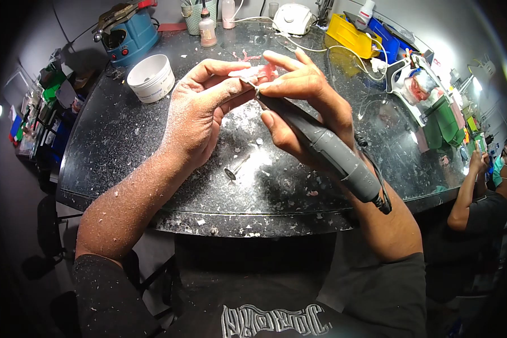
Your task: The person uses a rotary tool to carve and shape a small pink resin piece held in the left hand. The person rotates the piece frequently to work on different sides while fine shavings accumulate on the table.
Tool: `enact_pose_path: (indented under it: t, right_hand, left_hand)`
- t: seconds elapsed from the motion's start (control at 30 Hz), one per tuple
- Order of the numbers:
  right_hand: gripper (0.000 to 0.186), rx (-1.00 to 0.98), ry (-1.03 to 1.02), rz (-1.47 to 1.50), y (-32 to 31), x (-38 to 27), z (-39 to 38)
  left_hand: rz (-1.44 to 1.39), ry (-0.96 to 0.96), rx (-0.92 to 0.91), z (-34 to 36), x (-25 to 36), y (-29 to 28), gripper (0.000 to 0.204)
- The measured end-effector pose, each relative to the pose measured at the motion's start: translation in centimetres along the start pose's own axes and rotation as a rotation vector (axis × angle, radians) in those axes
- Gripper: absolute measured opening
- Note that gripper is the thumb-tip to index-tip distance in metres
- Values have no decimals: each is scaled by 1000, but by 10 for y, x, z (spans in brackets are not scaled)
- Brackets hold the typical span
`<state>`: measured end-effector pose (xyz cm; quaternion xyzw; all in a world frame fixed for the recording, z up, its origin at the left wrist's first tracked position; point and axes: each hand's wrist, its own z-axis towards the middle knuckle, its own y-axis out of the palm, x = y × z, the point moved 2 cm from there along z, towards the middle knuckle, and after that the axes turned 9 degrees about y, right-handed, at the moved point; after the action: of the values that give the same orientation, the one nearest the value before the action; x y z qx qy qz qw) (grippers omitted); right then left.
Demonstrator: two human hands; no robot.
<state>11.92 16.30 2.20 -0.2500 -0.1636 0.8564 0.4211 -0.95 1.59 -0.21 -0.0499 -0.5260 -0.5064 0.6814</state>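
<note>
Between the thumb and fingers of my dusty left hand is a small pink and whitish piece, which looks like a denture part; my fingers hide some of it. My right hand is closed round a dark grey rotary handpiece, its cable trailing from the back end. The thin metal tip of the tool meets or nearly meets the pink piece by my left thumb; exact contact cannot be made out. Below my hands a small tool with a dark round head lies on the black tabletop.
White dust and chips cover the tabletop. A white tub stands left of my hands, a blue machine behind it. At the back are a pink-filled bottle, a white device and a yellow bin. Another person is at far right.
</note>
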Motion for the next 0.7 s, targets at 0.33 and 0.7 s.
enact_pose_path:
  t: [0.33,0.7]
  right_hand:
    - [37,46,-8,-40,0,-4,2]
    - [32,87,32,158,-2,1,1]
  left_hand:
    - [31,54,-62,-1,2,1,25]
    - [28,24,-43,3,1,3,31]
